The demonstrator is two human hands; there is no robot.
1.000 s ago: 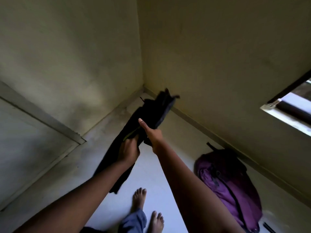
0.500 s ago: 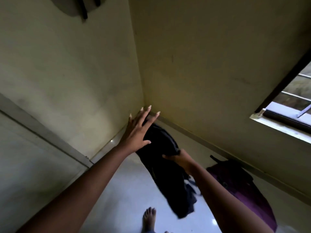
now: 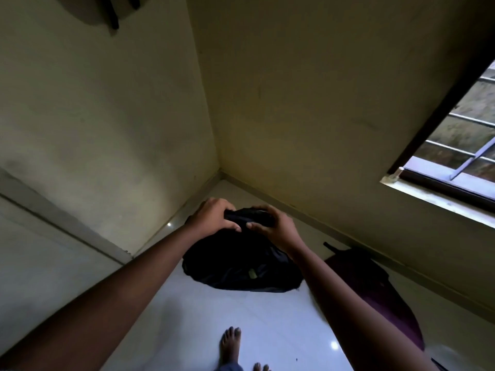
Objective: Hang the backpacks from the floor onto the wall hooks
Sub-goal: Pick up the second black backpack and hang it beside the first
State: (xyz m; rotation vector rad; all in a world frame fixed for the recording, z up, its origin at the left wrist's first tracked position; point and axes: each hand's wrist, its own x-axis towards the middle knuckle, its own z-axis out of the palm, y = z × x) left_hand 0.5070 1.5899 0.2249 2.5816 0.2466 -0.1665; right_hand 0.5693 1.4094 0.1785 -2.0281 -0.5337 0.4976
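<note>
- Because the room is so dim, I read the soft black fabric backpack [image 3: 241,266] mostly as one dark mass. Its seams, zips and straps are hard to make out, apart from a small pale tag low on its front.
- Fingers cover its bunched-up top, so I cannot tell whether they hold a carry loop or just gathered cloth.
- The left hand [image 3: 214,218] grips that top edge with its fingers curled over it. The right hand [image 3: 270,226] grips the same edge just beside it, thumb on the near side.
- The bag hangs from both hands in front of the corner of the yellowish plaster walls [image 3: 107,116], over the glossy white tiled floor [image 3: 203,317]. I cannot tell whether its bottom touches the tiles.
- A purple fabric backpack [image 3: 375,285] lies on the floor against the right-hand wall, its near side hidden behind the right forearm.
- A dark fitting [image 3: 112,12] high on the left wall is cut off by the top edge; I cannot tell what it is.
- A barred window [image 3: 460,145] runs off the right edge.
- One bare foot [image 3: 229,346] shows at the bottom; of the other I see only the toes.
</note>
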